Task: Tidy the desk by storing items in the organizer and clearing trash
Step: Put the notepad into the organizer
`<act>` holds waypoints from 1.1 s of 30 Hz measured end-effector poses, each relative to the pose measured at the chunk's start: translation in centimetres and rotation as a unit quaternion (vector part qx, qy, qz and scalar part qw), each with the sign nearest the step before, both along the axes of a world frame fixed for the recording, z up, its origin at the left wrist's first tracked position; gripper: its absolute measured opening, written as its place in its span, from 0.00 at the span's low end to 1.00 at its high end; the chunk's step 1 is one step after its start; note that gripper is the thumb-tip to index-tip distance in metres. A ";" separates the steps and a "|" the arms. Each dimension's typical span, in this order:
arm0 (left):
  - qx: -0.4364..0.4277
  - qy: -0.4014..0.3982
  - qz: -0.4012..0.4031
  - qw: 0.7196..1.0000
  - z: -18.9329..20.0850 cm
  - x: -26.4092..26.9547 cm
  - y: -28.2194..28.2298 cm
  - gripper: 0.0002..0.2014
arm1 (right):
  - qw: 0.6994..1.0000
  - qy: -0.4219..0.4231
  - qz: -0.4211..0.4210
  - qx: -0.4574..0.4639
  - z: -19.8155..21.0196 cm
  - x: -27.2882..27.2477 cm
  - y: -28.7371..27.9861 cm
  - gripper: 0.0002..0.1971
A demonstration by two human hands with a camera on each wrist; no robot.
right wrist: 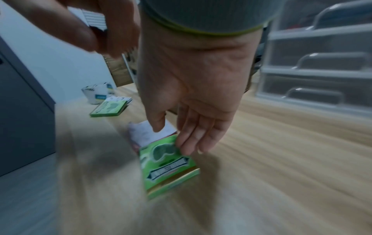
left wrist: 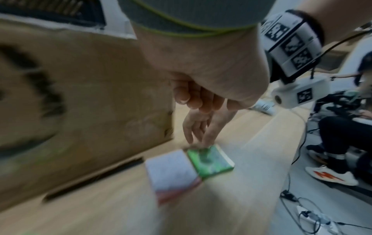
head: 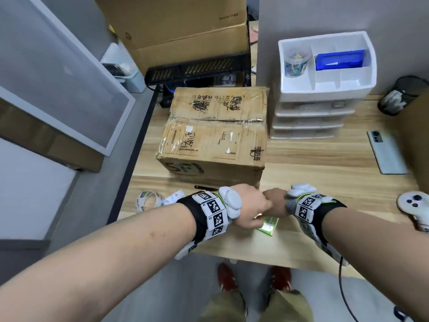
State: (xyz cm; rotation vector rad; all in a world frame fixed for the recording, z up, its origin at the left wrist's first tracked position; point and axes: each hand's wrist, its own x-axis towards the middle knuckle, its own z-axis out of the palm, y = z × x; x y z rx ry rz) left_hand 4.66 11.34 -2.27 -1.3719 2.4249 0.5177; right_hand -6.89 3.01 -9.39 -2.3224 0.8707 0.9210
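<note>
A green packet (head: 269,226) (left wrist: 211,160) (right wrist: 167,162) lies flat near the desk's front edge, with a white slip of paper (left wrist: 173,168) (right wrist: 149,133) against it. My right hand (head: 276,203) (right wrist: 181,143) reaches down with straight fingers (left wrist: 209,135), their tips touching the packet's far end. My left hand (head: 250,210) (left wrist: 193,98) hovers just above and to the left, fingers curled in, holding nothing. The white drawer organizer (head: 325,95) (right wrist: 322,66) stands at the back right, a blue box and a cup of small items in its top tray.
A taped cardboard box (head: 216,135) stands just behind my hands. A second green packet (right wrist: 108,108) and a tape roll (head: 148,201) (right wrist: 96,93) lie left. A phone (head: 385,152), a mesh cup (head: 399,94) and a white controller (head: 413,205) sit right.
</note>
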 end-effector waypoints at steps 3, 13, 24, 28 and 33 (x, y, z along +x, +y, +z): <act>0.040 -0.023 0.053 0.998 -2.5 2.8 2.7 0.11 | 0.998 -0.049 -0.019 -0.022 -1.8 1.7 2.1 0.23; 0.102 -0.186 0.354 0.911 -8.0 14.9 7.8 0.18 | 0.995 -0.049 -0.032 -0.075 -3.9 5.5 5.2 0.25; 0.115 -0.204 0.423 0.875 -11.5 18.0 7.4 0.21 | 0.996 -0.040 -0.043 -0.062 -5.3 7.1 5.4 0.29; 0.118 -0.198 0.432 0.872 -11.7 17.7 7.1 0.24 | 0.996 -0.049 -0.052 -0.058 -5.5 7.0 5.1 0.30; 0.112 -0.155 0.481 0.856 -12.0 16.7 7.0 0.29 | 0.995 -0.057 -0.054 -0.055 -5.8 6.8 5.1 0.31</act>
